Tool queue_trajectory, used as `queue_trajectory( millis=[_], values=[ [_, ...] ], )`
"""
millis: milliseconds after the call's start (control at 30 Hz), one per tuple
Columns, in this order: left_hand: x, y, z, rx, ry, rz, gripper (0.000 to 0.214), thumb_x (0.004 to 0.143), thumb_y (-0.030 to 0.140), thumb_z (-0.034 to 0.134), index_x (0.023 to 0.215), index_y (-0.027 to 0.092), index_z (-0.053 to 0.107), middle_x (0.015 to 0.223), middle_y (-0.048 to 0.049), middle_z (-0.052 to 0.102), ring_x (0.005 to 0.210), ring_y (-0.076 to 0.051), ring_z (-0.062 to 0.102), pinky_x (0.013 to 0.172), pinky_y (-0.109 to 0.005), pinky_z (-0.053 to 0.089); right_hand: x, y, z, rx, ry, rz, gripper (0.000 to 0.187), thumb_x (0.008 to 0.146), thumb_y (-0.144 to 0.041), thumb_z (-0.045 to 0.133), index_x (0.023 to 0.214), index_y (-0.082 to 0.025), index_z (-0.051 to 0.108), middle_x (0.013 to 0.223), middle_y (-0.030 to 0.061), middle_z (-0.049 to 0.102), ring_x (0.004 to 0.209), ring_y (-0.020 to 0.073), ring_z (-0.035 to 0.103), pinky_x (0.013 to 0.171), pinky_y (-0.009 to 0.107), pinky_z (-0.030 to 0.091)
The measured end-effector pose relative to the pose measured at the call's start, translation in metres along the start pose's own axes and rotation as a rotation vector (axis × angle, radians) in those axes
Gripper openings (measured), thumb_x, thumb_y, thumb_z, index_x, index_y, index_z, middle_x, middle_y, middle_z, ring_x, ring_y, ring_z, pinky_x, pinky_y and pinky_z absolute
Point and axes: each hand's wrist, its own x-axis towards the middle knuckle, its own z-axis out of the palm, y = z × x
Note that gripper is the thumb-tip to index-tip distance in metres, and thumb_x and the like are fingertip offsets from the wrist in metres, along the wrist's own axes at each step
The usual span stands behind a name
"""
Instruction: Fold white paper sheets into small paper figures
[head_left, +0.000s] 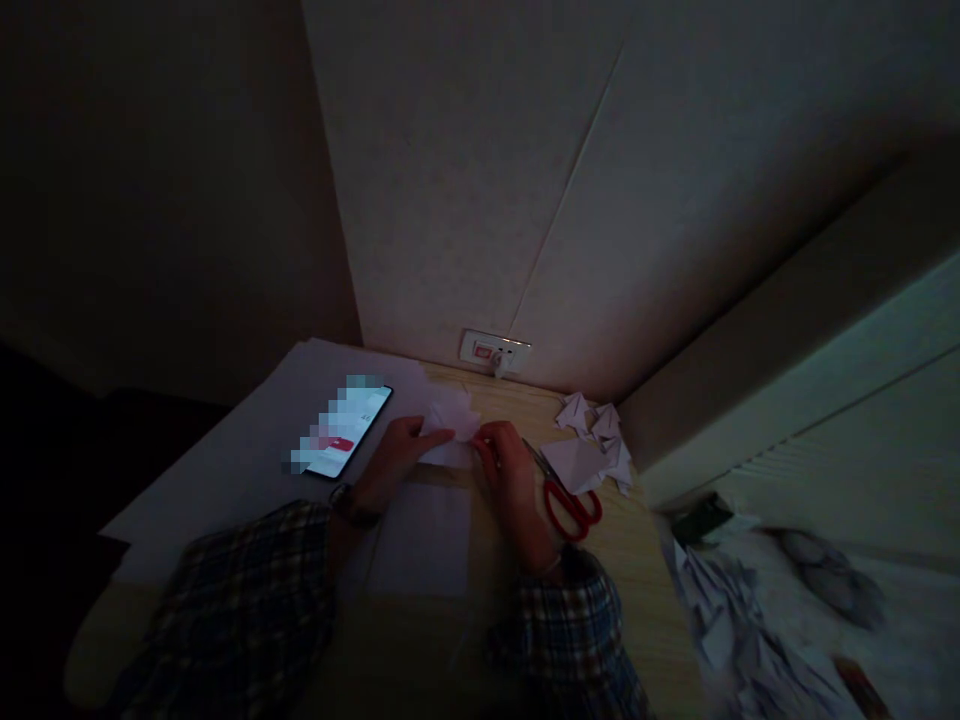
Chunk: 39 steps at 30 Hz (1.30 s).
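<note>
It's dim in here. Both hands meet at the middle of the wooden counter (637,560) on a folded paper (454,418). The left hand (397,448) has its grip closed on the paper's left edge, and the right hand (510,478) pinches the right edge. A lit phone (349,430) lies just left on a large white sheet (240,460). Red-handled scissors (571,506) rest beside the right hand, with more folded paper shapes (594,432) near the wall.

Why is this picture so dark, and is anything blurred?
Head view: dim all over; the lit phone is the brightest spot, part pixelated. The left hand and right hand pinching the paper are barely lit. The scraps at lower right look smeared.
</note>
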Motion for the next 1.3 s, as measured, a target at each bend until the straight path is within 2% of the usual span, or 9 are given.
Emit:
queue_trajectory(
  millis=[200, 400, 567, 767, 833, 933, 1033, 1167, 1300],
  values=[
    [0.004, -0.005, 0.002, 0.005, -0.045, 0.002, 0.039, 0.057, 0.048, 0.081, 0.072, 0.013, 0.074, 0.069, -0.0025, 0.071, 0.07, -0.023, 0.063, 0.065, -0.031, 0.045, -0.001, -0.008, 0.001, 0.148, 0.065, 0.155, 0.013, 0.094, -0.031, 0.055, 0.084, -0.024, 0.059, 0.074, 0.002, 0.064, 0.068, 0.0211, 0.063, 0.066, 0.035, 0.052],
    [0.005, -0.008, 0.001, -0.129, -0.014, -0.027, 0.039, 0.058, 0.047, 0.082, 0.077, 0.014, 0.073, 0.075, -0.0041, 0.074, 0.073, -0.023, 0.064, 0.07, -0.032, 0.048, 0.004, -0.009, 0.003, 0.26, 0.045, 0.032, 0.013, 0.09, -0.028, 0.06, 0.103, -0.026, 0.061, 0.101, 0.0051, 0.067, 0.093, 0.0222, 0.066, 0.086, 0.038, 0.056],
    [0.006, -0.008, 0.005, -0.155, -0.074, 0.03, 0.042, 0.056, 0.049, 0.084, 0.077, 0.014, 0.073, 0.078, -0.0051, 0.074, 0.078, -0.024, 0.066, 0.076, -0.034, 0.049, 0.006, -0.004, 0.001, 0.16, 0.094, -0.015, 0.005, 0.089, -0.022, 0.058, 0.088, -0.024, 0.063, 0.098, 0.0074, 0.062, 0.096, 0.0254, 0.062, 0.089, 0.041, 0.053],
    [0.008, -0.01, 0.008, -0.124, -0.052, 0.067, 0.047, 0.055, 0.053, 0.085, 0.079, 0.014, 0.073, 0.078, -0.0046, 0.074, 0.08, -0.025, 0.067, 0.077, -0.035, 0.05, 0.007, 0.002, 0.005, 0.178, 0.163, 0.041, 0.007, 0.089, -0.025, 0.059, 0.082, -0.023, 0.059, 0.125, 0.0115, 0.06, 0.117, 0.0269, 0.058, 0.101, 0.044, 0.049],
    [0.007, -0.01, 0.01, -0.16, -0.042, 0.055, 0.048, 0.056, 0.053, 0.085, 0.082, 0.014, 0.074, 0.079, -0.0048, 0.075, 0.081, -0.025, 0.067, 0.076, -0.035, 0.051, 0.007, 0.001, 0.008, 0.252, 0.152, 0.091, 0.01, 0.09, -0.027, 0.058, 0.08, -0.023, 0.056, 0.12, 0.0109, 0.063, 0.113, 0.0262, 0.06, 0.097, 0.043, 0.051],
    [0.003, -0.009, 0.014, -0.224, -0.03, 0.03, 0.051, 0.054, 0.053, 0.087, 0.083, 0.014, 0.074, 0.08, -0.0052, 0.076, 0.081, -0.025, 0.069, 0.074, -0.033, 0.052, 0.007, -0.001, 0.011, 0.392, 0.131, 0.193, 0.012, 0.087, -0.029, 0.06, 0.079, -0.022, 0.055, 0.095, 0.0082, 0.067, 0.089, 0.0242, 0.064, 0.079, 0.038, 0.053],
    [0.002, -0.009, 0.017, -0.243, -0.023, 0.036, 0.05, 0.051, 0.053, 0.089, 0.079, 0.014, 0.074, 0.077, -0.0044, 0.076, 0.079, -0.025, 0.069, 0.072, -0.033, 0.053, 0.006, -0.004, 0.011, 0.476, 0.15, 0.255, 0.014, 0.083, -0.031, 0.064, 0.078, -0.022, 0.055, 0.074, 0.0026, 0.06, 0.069, 0.0207, 0.056, 0.064, 0.034, 0.049],
    [0.003, -0.009, 0.019, -0.212, -0.007, -0.001, 0.05, 0.043, 0.052, 0.092, 0.069, 0.016, 0.071, 0.071, -0.0039, 0.075, 0.073, -0.024, 0.067, 0.069, -0.033, 0.053, 0.007, -0.006, 0.011, 0.528, 0.168, 0.287, 0.017, 0.081, -0.033, 0.065, 0.075, -0.023, 0.052, 0.069, 0.0008, 0.055, 0.064, 0.0195, 0.053, 0.059, 0.033, 0.047],
    [0.004, -0.009, 0.018, -0.181, -0.006, 0.002, 0.05, 0.043, 0.053, 0.091, 0.07, 0.015, 0.073, 0.072, -0.0051, 0.075, 0.073, -0.024, 0.068, 0.067, -0.032, 0.054, 0.007, -0.008, 0.012, 0.562, 0.155, 0.291, 0.017, 0.081, -0.034, 0.064, 0.078, -0.024, 0.051, 0.073, 0.0017, 0.058, 0.067, 0.0207, 0.056, 0.062, 0.035, 0.049]
  ],
)
